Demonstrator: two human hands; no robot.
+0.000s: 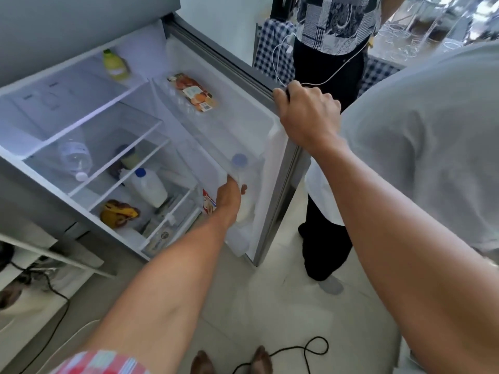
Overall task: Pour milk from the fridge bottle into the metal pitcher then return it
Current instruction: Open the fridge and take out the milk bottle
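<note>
Two hands are at work in the open fridge. The right hand (307,114), upper centre-right of the frame, is wrapped over the top edge of the fridge door (278,168), fingers curled shut on it. The left hand (229,197), at mid-frame, reaches into the lower door shelf and rests against the neck of the milk bottle (244,209) with the pale blue cap — whether its fingers have closed round the bottle I cannot tell, as the hand hides them.

That bottle looks like translucent plastic, white with milk for much of its height, so it is likely heavy, slightly squeezable and perhaps slick from the cold; a grip round the body below the shoulder seems safer than the cap.

On the lower inner shelf, left of centre, lies a second white bottle (149,186) with a dark blue cap. A clear water bottle (74,157) lies on the shelf above, seemingly near empty — and the metal pitcher is not in view.
</note>
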